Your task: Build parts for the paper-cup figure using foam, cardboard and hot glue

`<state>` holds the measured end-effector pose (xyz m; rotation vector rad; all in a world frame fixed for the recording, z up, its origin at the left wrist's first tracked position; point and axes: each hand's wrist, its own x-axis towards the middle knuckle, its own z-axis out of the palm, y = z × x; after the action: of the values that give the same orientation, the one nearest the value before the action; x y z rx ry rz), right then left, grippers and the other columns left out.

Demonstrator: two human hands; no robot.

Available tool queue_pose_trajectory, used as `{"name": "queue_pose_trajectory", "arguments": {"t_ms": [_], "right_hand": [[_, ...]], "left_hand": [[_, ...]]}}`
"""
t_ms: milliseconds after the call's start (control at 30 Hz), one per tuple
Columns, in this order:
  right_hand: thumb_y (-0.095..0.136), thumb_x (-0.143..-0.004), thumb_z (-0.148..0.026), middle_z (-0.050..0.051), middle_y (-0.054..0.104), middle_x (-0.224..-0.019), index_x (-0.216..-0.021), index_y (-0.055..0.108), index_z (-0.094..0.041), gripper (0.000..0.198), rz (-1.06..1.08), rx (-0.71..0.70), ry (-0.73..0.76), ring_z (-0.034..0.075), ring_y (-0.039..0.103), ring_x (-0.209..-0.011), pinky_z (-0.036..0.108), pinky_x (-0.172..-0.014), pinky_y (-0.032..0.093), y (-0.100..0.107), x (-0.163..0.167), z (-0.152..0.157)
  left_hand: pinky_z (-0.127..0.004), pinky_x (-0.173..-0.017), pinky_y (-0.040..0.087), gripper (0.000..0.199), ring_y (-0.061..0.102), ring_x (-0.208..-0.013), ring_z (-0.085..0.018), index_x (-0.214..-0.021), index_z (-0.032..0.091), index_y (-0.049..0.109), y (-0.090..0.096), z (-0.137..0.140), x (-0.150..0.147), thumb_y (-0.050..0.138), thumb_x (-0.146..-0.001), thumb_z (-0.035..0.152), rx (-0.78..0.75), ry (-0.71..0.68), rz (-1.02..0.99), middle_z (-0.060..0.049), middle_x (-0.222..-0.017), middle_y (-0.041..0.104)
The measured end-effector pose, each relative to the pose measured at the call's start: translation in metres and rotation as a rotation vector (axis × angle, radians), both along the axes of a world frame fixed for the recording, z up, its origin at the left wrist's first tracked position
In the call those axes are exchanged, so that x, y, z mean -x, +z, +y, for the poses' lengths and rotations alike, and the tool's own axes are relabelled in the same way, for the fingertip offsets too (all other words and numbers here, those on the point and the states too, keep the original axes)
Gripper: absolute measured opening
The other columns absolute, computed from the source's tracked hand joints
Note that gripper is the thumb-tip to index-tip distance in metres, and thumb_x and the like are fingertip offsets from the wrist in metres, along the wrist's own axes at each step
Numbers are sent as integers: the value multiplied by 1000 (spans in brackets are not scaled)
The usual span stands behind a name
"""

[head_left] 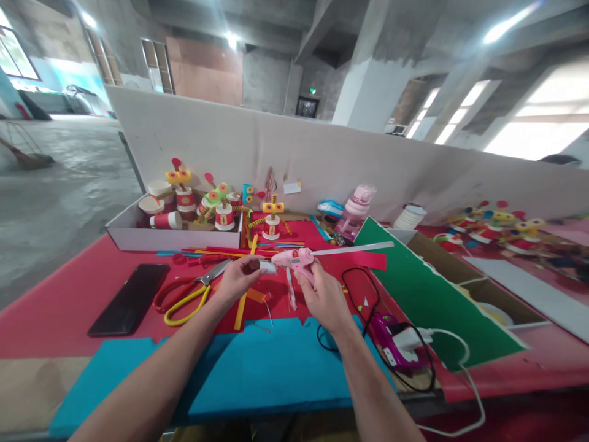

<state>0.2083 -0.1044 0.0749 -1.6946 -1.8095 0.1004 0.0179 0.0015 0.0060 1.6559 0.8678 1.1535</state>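
My right hand [322, 298] is closed around the handle of a pink hot glue gun [294, 261], with a long clear glue stick [354, 248] out of its back. The gun's nozzle points left. My left hand [239, 281] pinches a small white piece [267, 266] right at the nozzle; its exact kind is unclear. Beneath my left hand lie yellow paper strips [240, 312]. To its left rest scissors [191, 299] with red and yellow handles. A small white strip [291, 288] lies below the gun.
A black phone [129, 299] lies left. Paper-cup figures [271, 227] stand behind, several in a white box [175, 239]. A green board [427, 294] leans at right near a purple power adapter [398, 344] with black and white cables. Blue sheet [276, 374] covers the front edge.
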Motion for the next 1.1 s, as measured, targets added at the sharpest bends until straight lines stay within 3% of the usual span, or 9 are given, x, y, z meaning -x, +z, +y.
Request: {"name": "queue_pose_trajectory", "arguments": {"t_ms": [267,567,867,1100], "right_hand": [[37,-94,-38,9,71,-90,-118,49,-17,34,-12,-8,-14,23,66,-75,27,-59,38,-3,-2,0],[38,-93,-40,9,70,-85,-122,47,-15,38,2,10,-29,23,66,-72,27,-61,41,-3,-5,0],[38,-94,-40,12,71,-89,-118,50,-16,37,13,-1,-45,26,67,-84,28,-68,44,-5,-5,1],[38,-94,-40,10,71,-90,-120,49,-16,37,1,-8,-55,25,67,-80,28,-65,43,-5,-5,1]], "left_hand": [[-23,-59,40,35,49,-65,-11,-97,14,66,3,-2,-1,69,-72,37,7,15,18,0,-71,55],[-21,-58,39,35,47,-63,-10,-100,15,67,-9,7,0,70,-72,36,-20,36,15,2,-69,50],[-21,-57,39,37,48,-61,-10,-100,16,68,-10,8,1,72,-70,37,-12,40,-19,3,-68,52],[-20,-56,37,35,47,-61,-10,-98,16,68,-10,7,0,72,-70,37,-7,48,-13,3,-66,50]]}}
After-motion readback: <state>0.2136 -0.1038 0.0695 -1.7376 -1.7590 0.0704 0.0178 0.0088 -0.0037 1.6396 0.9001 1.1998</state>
